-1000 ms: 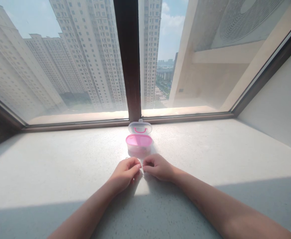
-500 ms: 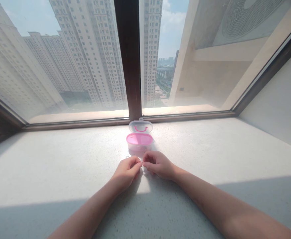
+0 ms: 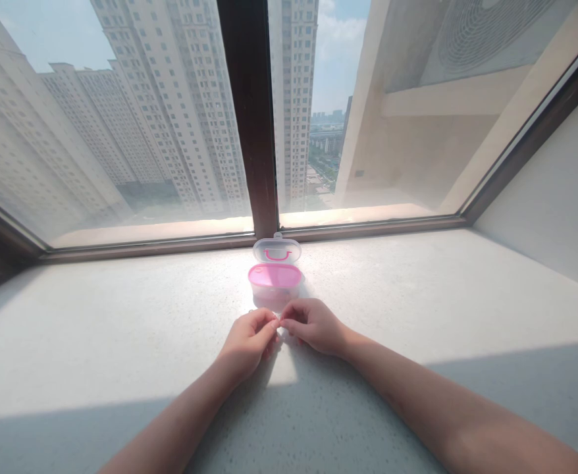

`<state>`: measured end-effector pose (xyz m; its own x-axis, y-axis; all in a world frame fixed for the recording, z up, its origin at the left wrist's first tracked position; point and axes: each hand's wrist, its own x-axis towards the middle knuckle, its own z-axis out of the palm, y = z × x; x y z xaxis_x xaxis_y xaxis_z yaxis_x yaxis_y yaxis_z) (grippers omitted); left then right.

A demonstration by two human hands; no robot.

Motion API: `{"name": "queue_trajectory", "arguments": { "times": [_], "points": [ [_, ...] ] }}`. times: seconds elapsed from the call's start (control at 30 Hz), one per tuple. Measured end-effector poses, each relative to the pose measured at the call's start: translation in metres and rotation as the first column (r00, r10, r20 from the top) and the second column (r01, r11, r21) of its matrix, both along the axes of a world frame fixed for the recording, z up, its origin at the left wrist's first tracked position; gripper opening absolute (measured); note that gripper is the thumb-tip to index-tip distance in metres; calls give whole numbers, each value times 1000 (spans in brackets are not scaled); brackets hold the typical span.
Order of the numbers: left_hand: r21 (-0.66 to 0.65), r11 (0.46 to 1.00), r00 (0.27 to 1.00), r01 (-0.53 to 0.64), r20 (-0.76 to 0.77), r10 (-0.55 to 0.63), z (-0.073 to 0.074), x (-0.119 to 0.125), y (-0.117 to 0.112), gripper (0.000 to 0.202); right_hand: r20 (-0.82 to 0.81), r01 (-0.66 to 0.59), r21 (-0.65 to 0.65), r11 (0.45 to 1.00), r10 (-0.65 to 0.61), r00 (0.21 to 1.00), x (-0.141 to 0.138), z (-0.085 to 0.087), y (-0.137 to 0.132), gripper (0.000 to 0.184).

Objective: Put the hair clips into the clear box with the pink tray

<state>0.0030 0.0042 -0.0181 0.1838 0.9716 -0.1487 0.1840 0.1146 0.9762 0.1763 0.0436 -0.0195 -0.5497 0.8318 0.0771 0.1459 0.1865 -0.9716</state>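
- Two bare hands, L hand (image 3: 249,337) & R hand (image 3: 316,327), tips meeting or nearly so, low over the sill; forearms bare, coming in from either side of the near edge.
- L fingers: thumb & forefinger drawn in to a pinch, rest curled under, partly hidden.
- R fingers: thumb & forefinger bent into a rounded loop, tips right by L tips; others tucked below.
- What's btwn the tips: too small to make out, so can't tell if either pinch grips sth.
- Oval box of clear, see-thru plastic w/ pink rim (image 3: 274,291): just beyond fingertips, upright on sill. Pink surface (image 3: 269,275) shows across its top, part sunlit.
- Oval clear plastic lid (image 3: 276,246) w/ curved pink handle (image 3: 278,259): farther from fingertips, tipped up behind box, at foot of window post.
- Small thin curved bit (image 3: 251,311), prob. a loop: just past L knuckles, mostly hidden; material unclear.
- White speckled hard-surfaced sill (image 3: 121,329): under & around fingers; bright beyond them, shaded nearer the forearms, lit patch btwn the hand shadows.
- Dark brown window post (image 3: 254,131): beyond fingers, behind lid.
- Pale high-rise bldgs (image 3: 170,99): outside, far past fingers, mainly L. Round-grilled outdoor unit (image 3: 486,39): outside, up to R of fingers.
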Motion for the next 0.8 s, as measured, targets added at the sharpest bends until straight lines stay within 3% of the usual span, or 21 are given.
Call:
{"name": "queue_trajectory", "arguments": {
  "times": [0.3,0.5,0.8],
  "points": [
    [-48,999,999,-8,37,10,8,0,0,27,-43,-24,-30,999,23,999,2,-3,2,12],
    [-69,998,999,14,53,-11,6,-3,2,26,-86,-33,-135,990,22,996,4,1,4,11],
    [-79,996,996,35,84,-28,4,-3,2,29,-65,-24,-141,990,15,998,4,-2,5,12]
  ]
}}
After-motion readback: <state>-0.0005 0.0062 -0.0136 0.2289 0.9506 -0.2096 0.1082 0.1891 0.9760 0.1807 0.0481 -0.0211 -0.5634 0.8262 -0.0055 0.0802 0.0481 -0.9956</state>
